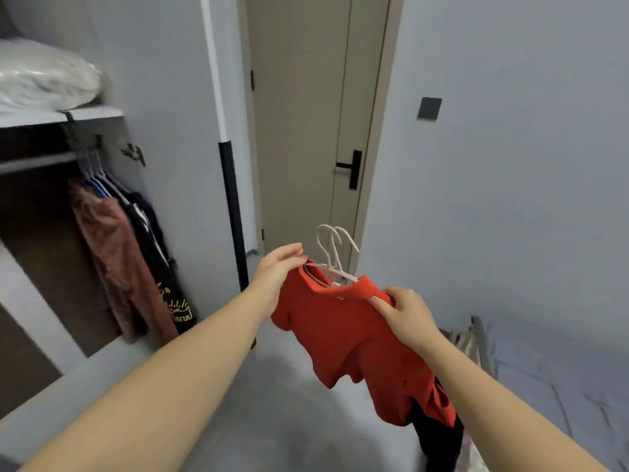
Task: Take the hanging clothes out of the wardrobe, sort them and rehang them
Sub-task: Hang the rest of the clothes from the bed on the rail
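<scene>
A red shirt (354, 338) hangs on pale pink hangers (332, 253) in front of me, with two hooks sticking up above its collar. My left hand (277, 274) holds the shirt's left shoulder at the collar. My right hand (406, 311) pinches the right shoulder. A black garment (439, 434) hangs below and behind the red shirt. In the open wardrobe (102, 114) at the left, several clothes (129, 260), brown and black, hang at the right end of the rail (37, 163).
A closed beige door (306, 131) with a black handle (352, 168) stands straight ahead. The wardrobe's open door edge (233, 212) is between wardrobe and doorway. A bed with grey sheets (561, 376) lies at the right. White bedding (44, 76) sits on the wardrobe's upper shelf.
</scene>
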Demonstrator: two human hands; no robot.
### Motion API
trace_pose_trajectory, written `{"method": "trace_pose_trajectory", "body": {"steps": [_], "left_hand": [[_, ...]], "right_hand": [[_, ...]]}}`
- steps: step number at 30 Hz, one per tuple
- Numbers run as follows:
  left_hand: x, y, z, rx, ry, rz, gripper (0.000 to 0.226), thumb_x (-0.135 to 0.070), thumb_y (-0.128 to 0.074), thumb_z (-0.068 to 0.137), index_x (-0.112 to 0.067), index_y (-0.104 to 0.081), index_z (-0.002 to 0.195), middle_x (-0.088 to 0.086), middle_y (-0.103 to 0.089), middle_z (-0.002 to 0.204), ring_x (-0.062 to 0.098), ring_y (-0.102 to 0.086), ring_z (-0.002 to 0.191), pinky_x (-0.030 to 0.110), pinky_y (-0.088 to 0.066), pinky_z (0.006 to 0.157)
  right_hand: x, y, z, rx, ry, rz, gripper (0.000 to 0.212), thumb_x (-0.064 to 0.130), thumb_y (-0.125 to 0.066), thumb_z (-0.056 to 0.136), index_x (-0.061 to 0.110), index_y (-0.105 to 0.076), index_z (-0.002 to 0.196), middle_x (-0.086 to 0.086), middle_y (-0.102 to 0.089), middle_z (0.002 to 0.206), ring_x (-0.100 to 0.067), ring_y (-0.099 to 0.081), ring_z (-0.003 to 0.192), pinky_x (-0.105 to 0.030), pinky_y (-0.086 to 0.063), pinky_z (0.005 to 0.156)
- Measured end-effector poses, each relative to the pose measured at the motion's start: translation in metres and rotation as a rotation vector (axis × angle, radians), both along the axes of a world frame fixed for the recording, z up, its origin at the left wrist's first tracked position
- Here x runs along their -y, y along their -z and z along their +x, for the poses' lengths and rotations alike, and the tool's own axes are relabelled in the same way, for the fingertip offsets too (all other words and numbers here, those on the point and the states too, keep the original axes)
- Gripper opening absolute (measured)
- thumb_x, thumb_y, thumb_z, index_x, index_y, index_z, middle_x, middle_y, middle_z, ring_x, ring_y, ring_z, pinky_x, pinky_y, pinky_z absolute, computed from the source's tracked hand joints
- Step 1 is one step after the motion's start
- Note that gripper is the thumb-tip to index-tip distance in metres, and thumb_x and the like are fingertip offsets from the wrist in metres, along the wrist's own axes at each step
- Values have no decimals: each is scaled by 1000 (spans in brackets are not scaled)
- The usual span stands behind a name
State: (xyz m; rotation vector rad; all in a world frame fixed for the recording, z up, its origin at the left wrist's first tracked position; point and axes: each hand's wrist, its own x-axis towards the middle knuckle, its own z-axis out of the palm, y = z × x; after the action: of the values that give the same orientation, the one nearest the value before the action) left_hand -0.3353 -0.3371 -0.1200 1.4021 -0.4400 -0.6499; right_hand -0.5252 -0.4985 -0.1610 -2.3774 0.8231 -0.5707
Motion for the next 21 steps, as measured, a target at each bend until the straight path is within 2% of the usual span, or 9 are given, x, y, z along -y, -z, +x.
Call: {"method": "trace_pose_trajectory", "body": {"steps": [2,4,8,10,12,14,16,19,21], "left_hand": [[-24,1,14,31,-5,10,42,-7,-64,88,-20,-59,128,-6,-64,123,-6,-58,99,11,-36,73],[-45,2,27,35,5,12,42,-8,-63,89,-19,-58,129,-4,-66,121,-3,-62,102,10,-41,74],[-83,5,53,-132,-10,-81,31,-21,-53,96,-18,-58,127,4,-66,123,19,-61,115,25,-40,90],[-107,8,67,-139,-41,-23,22,-35,-52,96,-26,-61,114,2,-68,120,19,-64,111,33,-36,94],[-131,9,82,-37,-104,87,18,-43,-53,95,-28,-62,96,2,-71,109,19,-67,104,37,-37,93],[-150,8,98,83,-189,98,29,-42,-53,95,-20,-61,78,5,-73,94,24,-68,99,36,-42,91],[-166,5,111,138,-239,121,48,-45,-51,95,-16,-54,57,9,-75,86,23,-68,97,30,-43,93],[-192,10,127,92,-245,126,62,-53,-54,90,-16,-47,41,14,-74,82,24,-68,98,35,-36,104],[-217,16,137,-59,-200,-11,61,-43,-51,95,-12,-57,43,18,-72,83,29,-68,98,37,-40,104]], "right_hand": [[-14,2,19,-11,-76,10,35,46,-58,90,17,-60,70,3,-57,63,-17,-55,64,-37,-42,60],[-28,5,37,-23,-155,11,31,45,-60,90,24,-59,68,6,-57,63,-13,-53,63,-35,-43,60],[-52,9,78,-39,-288,18,28,44,-60,90,25,-60,69,6,-58,64,-14,-53,64,-37,-44,63],[-67,9,101,-44,-372,-2,31,40,-62,90,29,-55,63,7,-53,59,-10,-48,59,-33,-38,58],[-83,9,123,-49,-464,-32,39,36,-63,91,32,-44,57,9,-45,53,-8,-42,54,-27,-30,54],[-97,13,145,-59,-542,-36,40,37,-62,92,30,-44,56,8,-43,52,-9,-40,53,-28,-29,54],[-110,21,165,-73,-610,-13,38,39,-60,92,24,-49,59,6,-44,53,-10,-38,54,-30,-30,55],[-130,27,194,-87,-709,22,36,41,-59,91,16,-57,65,3,-44,55,-9,-37,54,-30,-31,56],[-146,24,214,-107,-770,26,34,35,-60,92,8,-60,70,5,-44,57,-8,-37,55,-27,-31,57]]}}
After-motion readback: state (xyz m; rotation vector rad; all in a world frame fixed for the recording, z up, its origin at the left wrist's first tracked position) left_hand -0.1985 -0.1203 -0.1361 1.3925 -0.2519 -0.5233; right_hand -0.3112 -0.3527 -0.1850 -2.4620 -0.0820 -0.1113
